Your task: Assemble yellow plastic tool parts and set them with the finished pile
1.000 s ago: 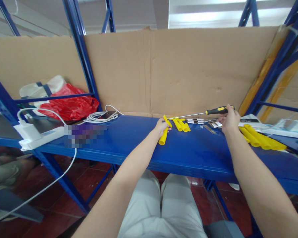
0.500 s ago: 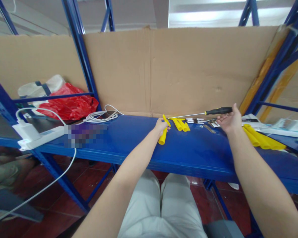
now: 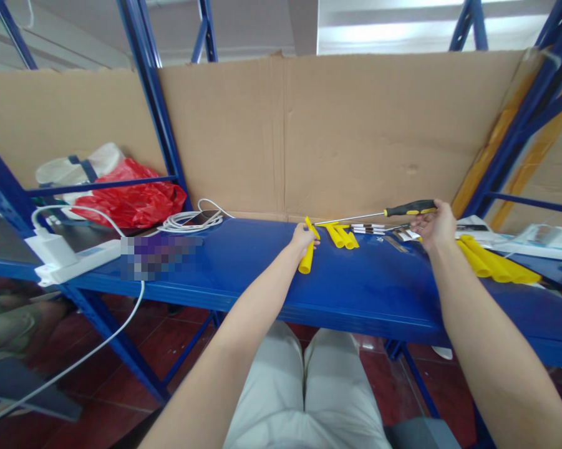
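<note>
My left hand (image 3: 302, 239) is closed around a yellow T-shaped tube (image 3: 305, 263) over the blue shelf, its round open end toward me. My right hand (image 3: 436, 227) grips the rear end of a screwdriver (image 3: 409, 208) with a black and yellow handle. The long metal shaft lies almost level, pointing left, and its tip meets the head of the yellow tube. Whether the tip sits inside the tube is too small to tell. Just right of my left hand are more yellow tubes (image 3: 340, 237) lying side by side.
Several yellow tubes (image 3: 493, 262) lie right of my right forearm. White-and-brown strips (image 3: 367, 229) rest behind the work. On the left are a coiled white cable (image 3: 187, 221), a power strip (image 3: 79, 260) and a red plastic bag (image 3: 133, 194). A cardboard sheet (image 3: 355, 137) stands along the back.
My right hand has shifted slightly left, and its fingers have closed from a looser, spread pose onto the screwdriver handle, which has turned a little. My left hand stays in place.
</note>
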{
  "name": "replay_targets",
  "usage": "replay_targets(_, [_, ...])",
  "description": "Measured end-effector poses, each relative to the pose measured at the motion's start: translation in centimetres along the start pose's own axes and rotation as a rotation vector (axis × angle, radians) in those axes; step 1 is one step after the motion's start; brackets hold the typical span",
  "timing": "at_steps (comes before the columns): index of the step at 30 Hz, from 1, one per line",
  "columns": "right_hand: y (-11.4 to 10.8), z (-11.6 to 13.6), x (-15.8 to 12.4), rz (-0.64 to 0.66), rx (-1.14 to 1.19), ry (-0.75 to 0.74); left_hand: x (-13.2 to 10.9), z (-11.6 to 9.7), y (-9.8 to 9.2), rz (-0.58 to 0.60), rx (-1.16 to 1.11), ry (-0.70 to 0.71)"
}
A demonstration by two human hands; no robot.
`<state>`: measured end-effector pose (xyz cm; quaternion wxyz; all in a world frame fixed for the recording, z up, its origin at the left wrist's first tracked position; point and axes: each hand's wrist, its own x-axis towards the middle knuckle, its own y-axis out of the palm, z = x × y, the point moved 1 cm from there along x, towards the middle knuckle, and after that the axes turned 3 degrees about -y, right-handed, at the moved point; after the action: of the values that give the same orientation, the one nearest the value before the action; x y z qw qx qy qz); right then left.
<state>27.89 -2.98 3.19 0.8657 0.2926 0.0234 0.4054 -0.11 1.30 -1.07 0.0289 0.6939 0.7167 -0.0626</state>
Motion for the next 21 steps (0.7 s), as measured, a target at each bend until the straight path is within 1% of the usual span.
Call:
replay_targets(3, [0.3, 0.2, -0.6, -0.060, 0.054, -0.030, 0.1, 0.1, 0.0, -0.002, 0.002, 0.004])
replay_targets(5, [0.4, 0.4, -0.8, -0.059, 0.084, -0.044, 0.2, 0.1, 0.0, -0.001, 0.003, 0.005])
replay_targets(11, [0.0, 0.8, -0.8, 0.083, 0.052, 0.086, 0.2, 0.2, 0.0, -0.018, 0.000, 0.014])
replay_targets(15, [0.4, 1.1, -1.6, 0.128, 0.019, 0.056, 0.1, 0.2, 0.0, -0.014, 0.005, 0.009])
replay_targets(17, [0.7, 1.3, -2.2, 0.102, 0.006, 0.030, 0.2, 0.2, 0.1, -0.012, 0.010, 0.010])
replay_targets(21, [1.1, 1.8, -3.3, -0.022, -0.011, 0.050, 0.3, 0.2, 0.1, -0.014, 0.017, 0.012])
